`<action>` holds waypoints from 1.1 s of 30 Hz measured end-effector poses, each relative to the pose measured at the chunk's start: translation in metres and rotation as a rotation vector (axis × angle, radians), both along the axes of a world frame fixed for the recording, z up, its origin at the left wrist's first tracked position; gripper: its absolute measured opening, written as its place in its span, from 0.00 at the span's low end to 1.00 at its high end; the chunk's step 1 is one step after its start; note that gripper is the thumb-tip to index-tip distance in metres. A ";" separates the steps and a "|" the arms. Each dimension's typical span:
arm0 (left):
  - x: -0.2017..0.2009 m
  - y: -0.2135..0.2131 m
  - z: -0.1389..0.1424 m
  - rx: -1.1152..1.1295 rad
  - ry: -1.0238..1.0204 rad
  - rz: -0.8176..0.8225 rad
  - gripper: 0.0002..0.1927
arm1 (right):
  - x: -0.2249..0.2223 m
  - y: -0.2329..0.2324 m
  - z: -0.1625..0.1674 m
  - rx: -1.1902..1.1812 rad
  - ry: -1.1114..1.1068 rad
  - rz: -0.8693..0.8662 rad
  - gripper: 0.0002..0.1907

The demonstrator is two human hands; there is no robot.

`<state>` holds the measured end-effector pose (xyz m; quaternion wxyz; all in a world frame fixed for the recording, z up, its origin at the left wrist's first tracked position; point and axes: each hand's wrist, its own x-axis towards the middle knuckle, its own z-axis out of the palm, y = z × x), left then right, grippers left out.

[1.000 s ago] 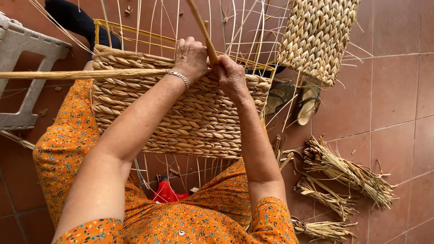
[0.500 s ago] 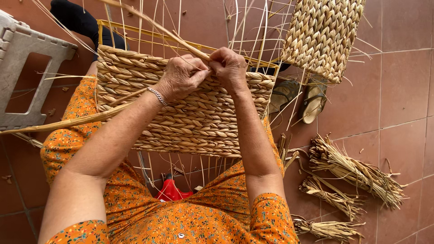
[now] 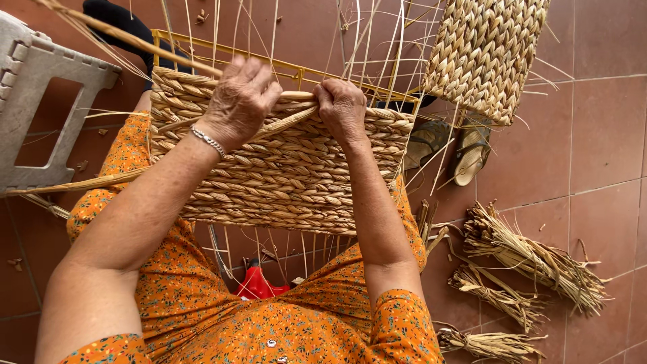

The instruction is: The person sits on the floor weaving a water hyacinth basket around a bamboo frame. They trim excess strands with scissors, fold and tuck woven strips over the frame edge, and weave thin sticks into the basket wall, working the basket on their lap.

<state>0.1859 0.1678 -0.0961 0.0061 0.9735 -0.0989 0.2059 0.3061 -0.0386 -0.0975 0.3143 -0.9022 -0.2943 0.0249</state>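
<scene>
Nearest the camera, a person in an orange flowered garment is sitting with a half-woven basket panel (image 3: 283,168) resting across the lap. Below it, bare thin stakes are showing above a small red object (image 3: 259,286). The lower and middle part of the panel is already filled with tight rows of twisted straw braid. Both hands are working at the top row. The left hand (image 3: 239,101), wearing a silver bracelet (image 3: 207,141), is curling its fingers over the upper edge and appears to be gripping a thick straw strand (image 3: 283,121). The right hand (image 3: 342,108) is closing into a loose fist and pinching that same strand against the weave. Above the hands, many slender upright stakes (image 3: 377,47) are standing unwoven on a yellow wire frame (image 3: 222,57), so by the look of it a good part of the weaving is still to do. A grey plastic stool (image 3: 47,114) is sitting at the left. Farther off on the tiled floor (image 3: 606,135), straw bundles (image 3: 532,256) are lying at the right, a pair of sandals (image 3: 451,145) beyond them, and another woven basket (image 3: 488,54) is standing at the top.
</scene>
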 end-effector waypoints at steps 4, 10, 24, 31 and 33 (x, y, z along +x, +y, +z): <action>-0.011 0.008 -0.012 -0.309 0.612 0.170 0.09 | -0.001 0.001 -0.008 0.040 -0.111 -0.026 0.04; -0.013 0.012 -0.003 -0.158 0.036 0.213 0.10 | -0.009 0.013 -0.016 0.080 -0.321 -0.091 0.20; -0.018 -0.026 0.028 0.113 -0.014 0.184 0.04 | 0.000 -0.019 0.042 0.052 0.281 0.319 0.13; 0.006 -0.049 0.020 -0.407 -0.063 0.052 0.07 | -0.009 -0.001 0.028 0.131 0.056 0.174 0.03; 0.019 -0.050 0.009 -0.164 0.003 0.103 0.07 | -0.010 0.000 0.025 0.119 0.086 0.138 0.03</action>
